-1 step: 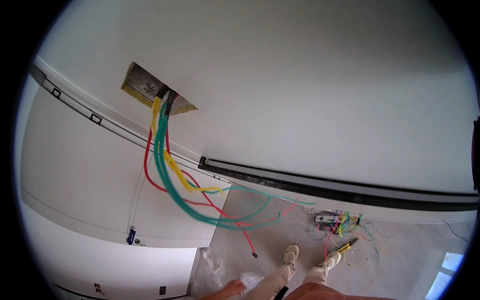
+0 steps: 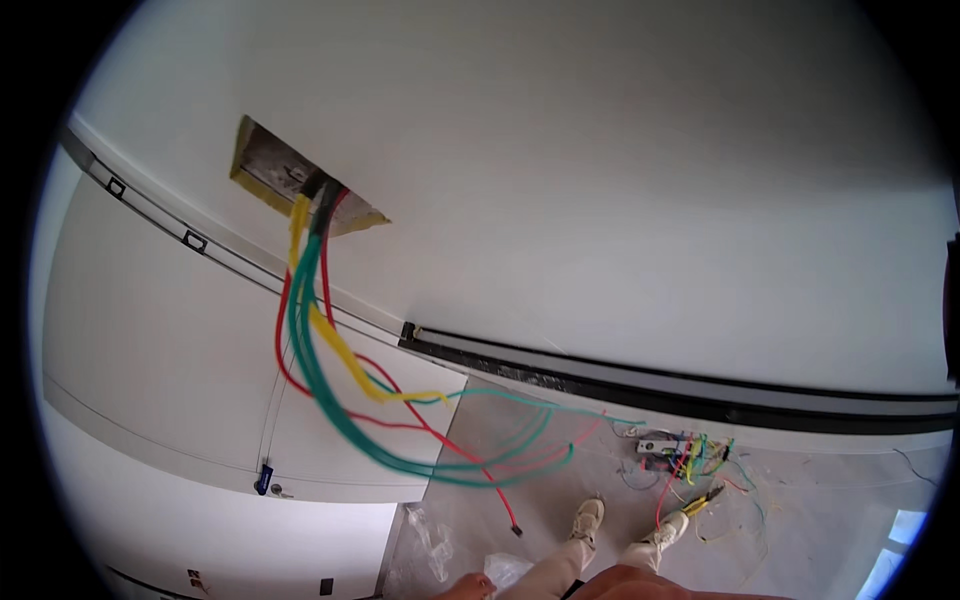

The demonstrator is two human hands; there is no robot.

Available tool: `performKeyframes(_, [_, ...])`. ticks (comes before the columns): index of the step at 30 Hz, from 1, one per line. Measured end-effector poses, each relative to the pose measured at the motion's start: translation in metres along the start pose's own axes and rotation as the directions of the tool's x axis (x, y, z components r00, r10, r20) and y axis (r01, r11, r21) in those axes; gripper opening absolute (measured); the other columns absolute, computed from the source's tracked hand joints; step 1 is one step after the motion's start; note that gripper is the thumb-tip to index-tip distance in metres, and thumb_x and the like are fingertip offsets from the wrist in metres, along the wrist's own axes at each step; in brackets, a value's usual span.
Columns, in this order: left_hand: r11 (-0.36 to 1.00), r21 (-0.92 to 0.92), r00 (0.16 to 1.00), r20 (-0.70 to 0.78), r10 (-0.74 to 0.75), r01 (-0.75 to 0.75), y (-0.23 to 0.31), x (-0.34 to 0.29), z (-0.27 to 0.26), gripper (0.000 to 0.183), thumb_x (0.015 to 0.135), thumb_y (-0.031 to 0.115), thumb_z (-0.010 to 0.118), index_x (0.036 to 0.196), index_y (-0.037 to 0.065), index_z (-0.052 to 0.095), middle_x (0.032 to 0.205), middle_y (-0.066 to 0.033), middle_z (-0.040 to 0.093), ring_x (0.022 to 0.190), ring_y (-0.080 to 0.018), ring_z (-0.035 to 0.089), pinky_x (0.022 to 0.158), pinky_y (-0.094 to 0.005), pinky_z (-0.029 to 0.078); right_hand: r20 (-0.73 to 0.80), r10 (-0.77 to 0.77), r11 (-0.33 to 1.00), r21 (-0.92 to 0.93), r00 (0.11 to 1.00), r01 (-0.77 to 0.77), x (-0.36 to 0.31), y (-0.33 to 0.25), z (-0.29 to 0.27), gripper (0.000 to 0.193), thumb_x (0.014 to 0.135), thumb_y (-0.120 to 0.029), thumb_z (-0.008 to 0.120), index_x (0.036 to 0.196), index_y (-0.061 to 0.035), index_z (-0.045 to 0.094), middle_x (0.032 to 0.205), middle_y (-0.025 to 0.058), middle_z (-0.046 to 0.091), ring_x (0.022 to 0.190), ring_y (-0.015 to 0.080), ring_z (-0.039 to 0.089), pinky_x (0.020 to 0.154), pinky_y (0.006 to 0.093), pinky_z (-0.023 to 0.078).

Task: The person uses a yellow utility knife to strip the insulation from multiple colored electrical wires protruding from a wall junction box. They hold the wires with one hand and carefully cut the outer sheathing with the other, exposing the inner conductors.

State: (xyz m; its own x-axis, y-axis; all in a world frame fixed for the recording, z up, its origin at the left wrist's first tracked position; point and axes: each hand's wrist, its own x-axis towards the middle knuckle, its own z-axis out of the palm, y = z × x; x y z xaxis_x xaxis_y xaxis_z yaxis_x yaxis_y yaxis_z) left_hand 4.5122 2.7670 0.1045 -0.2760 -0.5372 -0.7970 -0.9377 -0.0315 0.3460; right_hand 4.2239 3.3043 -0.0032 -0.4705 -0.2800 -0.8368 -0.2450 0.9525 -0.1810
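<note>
Here on the left, green, red and yellow wires [image 2: 338, 420] spill from the opening [image 2: 270, 156] and arch down. Low centre, the left hand [image 2: 472, 588] shows curled fingers, hold unclear, left of clear plastic [image 2: 508, 570]; the right fingers, I can't tell. Rightward, yellow-handled pliers [image 2: 699, 504] lie near tangled wiring [image 2: 692, 460].

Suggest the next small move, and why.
Perhaps raise the bare left hand toward the long red wire with the dark tip: its loose end appears near that hand in this view, and no visible hand holds it.
</note>
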Motion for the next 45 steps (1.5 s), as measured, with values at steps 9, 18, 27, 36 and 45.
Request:
performKeyframes(9, [0.988,-0.112,0.995,0.021,-0.102,0.103,-0.010,0.017,0.010,0.035,0.090,0.034,0.075,0.100,0.001,0.071,0.080,-0.0102,0.071,0.067,-0.0217,0.069,0.058,-0.0376,0.056,0.136,-0.173,0.808,-0.547,0.975,0.220,0.086,0.064,0.065,0.038,0.092,-0.035,0.064,0.124,-0.0146,0.069,0.103,-0.0014,0.075,0.114,0.0166,0.064,0.114,0.0416,0.042])
performKeyframes(18, [0.977,-0.150,0.989,0.031,-0.145,0.148,0.006,0.038,-0.028,0.034,0.090,0.037,0.076,0.094,0.004,0.072,0.077,-0.0064,0.072,0.064,-0.0164,0.068,0.057,-0.0334,0.055,0.031,-0.056,0.875,0.483,0.998,0.034,0.138,0.044,0.059,0.019,0.101,-0.020,0.054,0.119,-0.0157,0.057,0.096,0.0052,0.069,0.098,0.0209,0.064,0.084,0.0461,0.054])
performKeyframes(27, [0.985,-0.171,1.000,-0.017,0.003,-0.006,0.009,0.115,-0.006,0.039,0.088,0.040,0.065,0.090,0.002,0.073,0.076,-0.0147,0.074,0.070,-0.0297,0.073,0.075,-0.0436,0.058,-0.180,0.035,0.932,0.360,0.983,0.033,0.134,0.022,-0.016,0.012,0.103,-0.025,0.056,0.111,-0.0164,0.054,0.083,0.0067,0.062,0.066,0.0180,0.058,0.046,0.0379,0.047])
performKeyframes(36, [0.957,0.069,0.946,-0.145,0.289,-0.282,-0.095,0.137,0.046,0.021,0.080,0.025,0.071,0.086,0.005,0.074,0.096,-0.0195,0.071,0.096,-0.0397,0.065,0.083,-0.0520,0.052,0.065,0.384,0.504,0.821,0.921,-0.269,0.108,-0.044,-0.068,0.031,0.104,-0.029,0.058,0.133,-0.0201,0.050,0.085,0.0067,0.062,0.065,0.0190,0.056,0.043,0.0359,0.043])
performKeyframes(45, [0.991,-0.035,0.987,-0.099,0.128,-0.132,0.004,0.127,-0.039,0.040,0.085,0.040,0.069,0.094,0.001,0.071,0.098,-0.0216,0.073,0.096,-0.0396,0.070,0.084,-0.0487,0.055,0.602,0.436,-0.025,0.751,0.668,-0.660,0.092,-0.165,-0.153,0.058,0.102,-0.032,0.065,0.154,-0.0216,0.041,0.094,0.0109,0.063,0.068,0.0236,0.058,0.043,0.0396,0.046])
